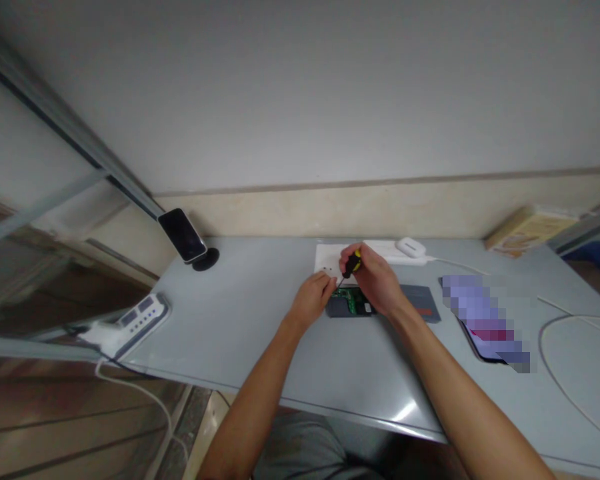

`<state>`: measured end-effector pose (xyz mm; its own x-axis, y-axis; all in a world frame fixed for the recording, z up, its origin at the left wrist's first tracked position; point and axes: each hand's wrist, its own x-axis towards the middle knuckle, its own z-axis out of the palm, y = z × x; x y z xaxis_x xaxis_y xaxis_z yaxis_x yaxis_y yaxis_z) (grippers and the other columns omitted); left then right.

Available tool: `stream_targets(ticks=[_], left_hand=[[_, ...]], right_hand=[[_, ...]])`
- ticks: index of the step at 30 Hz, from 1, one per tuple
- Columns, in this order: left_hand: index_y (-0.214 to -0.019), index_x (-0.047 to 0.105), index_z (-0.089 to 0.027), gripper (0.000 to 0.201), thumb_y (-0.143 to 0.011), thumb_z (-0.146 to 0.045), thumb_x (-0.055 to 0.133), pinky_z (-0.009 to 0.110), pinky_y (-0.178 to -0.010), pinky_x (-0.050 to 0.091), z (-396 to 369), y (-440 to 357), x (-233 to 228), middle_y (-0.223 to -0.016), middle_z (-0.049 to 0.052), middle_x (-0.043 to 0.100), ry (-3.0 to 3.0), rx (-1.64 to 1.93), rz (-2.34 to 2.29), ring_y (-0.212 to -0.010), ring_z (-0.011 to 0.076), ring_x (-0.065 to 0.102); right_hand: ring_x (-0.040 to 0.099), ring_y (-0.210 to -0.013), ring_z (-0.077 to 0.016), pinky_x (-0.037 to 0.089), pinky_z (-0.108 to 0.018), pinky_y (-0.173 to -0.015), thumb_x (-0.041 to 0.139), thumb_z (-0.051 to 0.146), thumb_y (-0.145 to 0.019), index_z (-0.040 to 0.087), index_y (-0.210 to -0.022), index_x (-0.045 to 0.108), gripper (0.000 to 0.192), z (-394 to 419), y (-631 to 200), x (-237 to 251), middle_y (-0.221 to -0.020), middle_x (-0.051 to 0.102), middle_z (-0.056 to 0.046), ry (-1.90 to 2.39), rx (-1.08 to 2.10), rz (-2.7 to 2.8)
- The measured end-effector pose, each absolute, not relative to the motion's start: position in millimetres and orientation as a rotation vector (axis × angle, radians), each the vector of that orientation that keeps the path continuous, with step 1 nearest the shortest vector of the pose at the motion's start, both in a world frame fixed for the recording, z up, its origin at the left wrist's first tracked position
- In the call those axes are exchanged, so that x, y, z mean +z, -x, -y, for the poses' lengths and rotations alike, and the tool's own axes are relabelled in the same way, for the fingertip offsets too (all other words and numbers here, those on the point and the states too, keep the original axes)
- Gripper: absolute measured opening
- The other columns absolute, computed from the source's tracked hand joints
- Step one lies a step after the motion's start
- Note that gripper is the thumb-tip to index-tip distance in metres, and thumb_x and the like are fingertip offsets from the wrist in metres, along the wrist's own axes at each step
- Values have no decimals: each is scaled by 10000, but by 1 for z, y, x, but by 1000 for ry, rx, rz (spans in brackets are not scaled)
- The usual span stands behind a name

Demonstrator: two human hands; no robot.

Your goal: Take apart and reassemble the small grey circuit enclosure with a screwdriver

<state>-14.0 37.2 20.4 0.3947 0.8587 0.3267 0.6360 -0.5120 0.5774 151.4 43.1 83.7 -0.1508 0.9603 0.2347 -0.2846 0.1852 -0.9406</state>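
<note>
Fingers of the right hand [375, 277] are wrapped around a black-and-yellow screwdriver [352, 264]; the left hand [314, 298] pinches the edge of the opened device [349, 303] lying on the surface [260, 333]. Its exposed green board looks light, rigid and fragile, best gripped by the casing.

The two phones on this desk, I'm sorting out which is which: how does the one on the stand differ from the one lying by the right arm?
The phone on the stand is propped up at a tilt at the table's far left; the phone by the right arm lies flat. The stand phone's screen is dark; the flat one's is lit in purple, blurred over. Both are dark-framed slabs.
</note>
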Motion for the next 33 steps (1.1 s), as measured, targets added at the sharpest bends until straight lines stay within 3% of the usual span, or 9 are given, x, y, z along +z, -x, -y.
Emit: stream_targets(ticks=[4, 8, 11, 15, 19, 21, 24, 29, 33], left_hand=[[-804, 597, -186, 427, -1091, -366, 338, 327, -810, 524, -37, 14, 22, -839, 54, 629, -2293, 868, -1282, -798, 179, 601], [-813, 605, -184, 427, -1092, -359, 333, 328, -811, 526, -37, 14, 20, -843, 59, 635, -2295, 860, -1272, -809, 184, 610], [-808, 601, -187, 415, -1090, -354, 346, 324, -817, 522, -38, 14, 19, -845, 57, 629, -2287, 856, -1284, -822, 184, 612], [-837, 609, -183, 375, -1085, -326, 366, 330, -824, 520, -38, 14, 19, -867, 59, 636, -2286, 867, -1268, -837, 189, 616], [-833, 611, -183, 385, -1088, -326, 360, 325, -822, 518, -38, 14, 18, -864, 59, 633, -2289, 853, -1286, -840, 189, 625], [-813, 606, -185, 402, -1089, -335, 356, 322, -821, 514, -38, 14, 17, -855, 59, 629, -2292, 843, -1296, -844, 191, 627], [-801, 590, -185, 407, -1090, -339, 349, 325, -818, 506, -38, 14, 16, -848, 60, 624, -2300, 856, -1280, -840, 196, 621], [-794, 568, -186, 409, -1091, -343, 334, 330, -801, 498, -39, 14, 16, -835, 60, 615, -2300, 864, -1277, -819, 199, 607], [-782, 562, -188, 421, -1091, -357, 331, 327, -795, 495, -38, 15, 18, -826, 56, 610, -2297, 854, -1272, -808, 193, 598]], right_hand=[[663, -762, -190, 540, -363, -763, 749, 639, -775, 267, -827, 474, 466, -42, -153, 84, -864, 650, -10, 748, 1300, 1233], [470, -532, -150, 441, -285, -564, 600, 722, -851, 292, -880, 431, 463, -43, -150, 82, -587, 399, 78, 797, 1237, 1226], [540, -638, -183, 488, -331, -632, 451, 738, -910, 277, -914, 529, 467, -43, -148, 83, -679, 479, 16, 803, 1220, 1228], [641, -797, -209, 532, -379, -777, 699, 687, -780, 269, -849, 520, 460, -44, -150, 83, -910, 640, -39, 746, 1277, 1184], [511, -576, -151, 477, -305, -622, 724, 687, -773, 284, -840, 427, 505, -46, -150, 77, -659, 501, 54, 765, 1238, 1171], [437, -528, -147, 430, -290, -565, 623, 698, -853, 292, -891, 494, 428, -47, -149, 76, -597, 384, 69, 750, 1217, 1178], [516, -616, -171, 469, -324, -618, 567, 645, -905, 272, -1013, 627, 393, -46, -149, 80, -675, 472, 20, 678, 1285, 1145], [625, -765, -159, 508, -315, -746, 837, 518, -741, 247, -772, 569, 382, -43, -154, 83, -885, 644, -6, 611, 1383, 1036], [446, -519, -96, 387, -238, -544, 866, 502, -730, 247, -733, 443, 494, -46, -155, 79, -625, 497, 73, 622, 1394, 975]])
